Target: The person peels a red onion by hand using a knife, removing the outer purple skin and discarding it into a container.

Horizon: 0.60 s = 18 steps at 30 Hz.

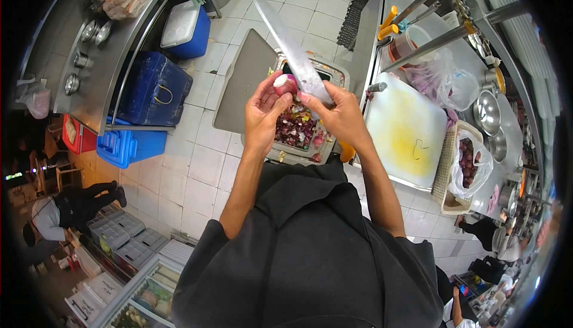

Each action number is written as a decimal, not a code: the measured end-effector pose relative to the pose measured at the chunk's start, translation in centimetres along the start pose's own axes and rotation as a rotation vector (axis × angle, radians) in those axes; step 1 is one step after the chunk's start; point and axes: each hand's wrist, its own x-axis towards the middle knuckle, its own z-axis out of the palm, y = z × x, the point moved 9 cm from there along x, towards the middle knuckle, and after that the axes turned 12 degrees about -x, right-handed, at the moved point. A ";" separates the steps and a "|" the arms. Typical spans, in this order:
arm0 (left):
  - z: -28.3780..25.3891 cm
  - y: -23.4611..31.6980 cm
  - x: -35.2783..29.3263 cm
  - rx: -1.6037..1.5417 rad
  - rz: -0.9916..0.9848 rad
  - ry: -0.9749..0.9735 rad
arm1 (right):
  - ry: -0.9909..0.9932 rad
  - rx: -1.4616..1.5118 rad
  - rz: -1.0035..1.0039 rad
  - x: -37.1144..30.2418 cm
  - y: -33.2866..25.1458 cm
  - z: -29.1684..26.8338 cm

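Fingers of the left hand (264,110) curl loosely around a small round purple-red onion (286,85) at the frame's centre; its skin is glossy, one end white. The right hand (340,112) grips the heel of a long, broad steel knife (292,51), whose blade slants up-left, hiding part of an uncovered grey plastic bin (341,76) holding dark purple peelings (291,130). Its flat grey lid (242,83) spreads left. At right lie a yellow-stained white cutting board (397,110) and a cream woven basket (446,170) with a white plastic bag (484,162) of dark red bulbs. A dark-blue plastic box (152,89) stands at left; a black perforated mat (354,20) lies at top centre.
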 end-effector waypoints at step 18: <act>0.5 1.0 -0.6 -0.049 -0.064 -0.160 | 0.027 -0.097 0.003 0.8 -1.4 -0.5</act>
